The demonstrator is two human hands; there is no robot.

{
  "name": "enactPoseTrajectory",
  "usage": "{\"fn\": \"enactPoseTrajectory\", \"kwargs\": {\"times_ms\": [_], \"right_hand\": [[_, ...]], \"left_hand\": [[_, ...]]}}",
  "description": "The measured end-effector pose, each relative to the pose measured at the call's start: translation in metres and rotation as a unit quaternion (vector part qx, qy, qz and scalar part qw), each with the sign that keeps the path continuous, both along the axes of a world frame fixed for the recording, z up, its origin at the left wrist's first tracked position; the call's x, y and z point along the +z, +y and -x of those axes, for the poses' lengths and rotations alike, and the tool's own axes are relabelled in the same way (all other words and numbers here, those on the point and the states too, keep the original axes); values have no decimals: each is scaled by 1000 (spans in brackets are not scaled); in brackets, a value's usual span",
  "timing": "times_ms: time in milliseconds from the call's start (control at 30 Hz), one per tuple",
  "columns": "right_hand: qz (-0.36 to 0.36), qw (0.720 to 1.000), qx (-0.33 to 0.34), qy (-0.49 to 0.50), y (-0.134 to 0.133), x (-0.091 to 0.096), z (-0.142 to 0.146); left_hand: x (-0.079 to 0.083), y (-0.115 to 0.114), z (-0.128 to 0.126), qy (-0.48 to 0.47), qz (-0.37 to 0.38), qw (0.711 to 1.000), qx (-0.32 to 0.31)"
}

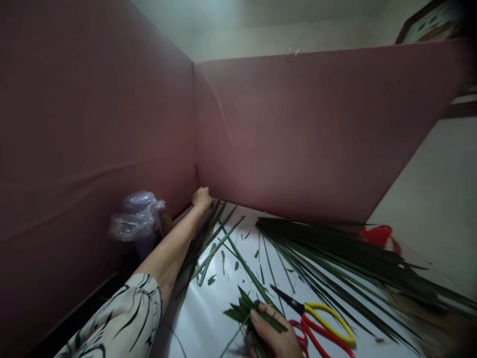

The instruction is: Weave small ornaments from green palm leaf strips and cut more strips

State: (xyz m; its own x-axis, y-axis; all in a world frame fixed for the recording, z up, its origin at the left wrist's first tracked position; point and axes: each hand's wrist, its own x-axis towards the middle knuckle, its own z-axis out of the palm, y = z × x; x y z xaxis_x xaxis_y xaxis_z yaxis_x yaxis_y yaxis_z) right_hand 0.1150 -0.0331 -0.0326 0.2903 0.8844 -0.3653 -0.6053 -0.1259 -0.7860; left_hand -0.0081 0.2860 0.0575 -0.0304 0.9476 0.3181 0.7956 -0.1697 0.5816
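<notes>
My left hand (201, 198) reaches to the far corner of the table, its fingers closed. A thin dark leaf strip (197, 174) sticks up from it against the pink wall. Long green leaf strips (208, 223) lie under and beside that arm. In the foreground my right hand (274, 330) grips a folded green leaf piece (238, 311) with pointed ends, thumb on top. Beside this hand lie scissors (315, 315) with dark blades and one yellow and one red handle. Another red loop handle (301, 335) shows partly behind the fingers.
A large bundle of long leaves (335, 243) spreads across the right side of the white tabletop (194, 308). Small leaf scraps (236, 266) are scattered in the middle. A plastic-wrapped purple object (139, 219) stands at left, and a red item (378, 235) at right. Pink panels (298, 134) enclose the back.
</notes>
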Motion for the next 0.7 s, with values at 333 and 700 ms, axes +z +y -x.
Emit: {"fn": "enactPoseTrajectory", "kwargs": {"times_ms": [333, 700], "right_hand": [[-75, 997, -4, 27, -11, 22, 2], [-130, 989, -60, -44, -5, 15, -11]], "left_hand": [[17, -144, -28, -63, -48, 983, -163], [-30, -268, 20, -254, 342, 835, -349]]}}
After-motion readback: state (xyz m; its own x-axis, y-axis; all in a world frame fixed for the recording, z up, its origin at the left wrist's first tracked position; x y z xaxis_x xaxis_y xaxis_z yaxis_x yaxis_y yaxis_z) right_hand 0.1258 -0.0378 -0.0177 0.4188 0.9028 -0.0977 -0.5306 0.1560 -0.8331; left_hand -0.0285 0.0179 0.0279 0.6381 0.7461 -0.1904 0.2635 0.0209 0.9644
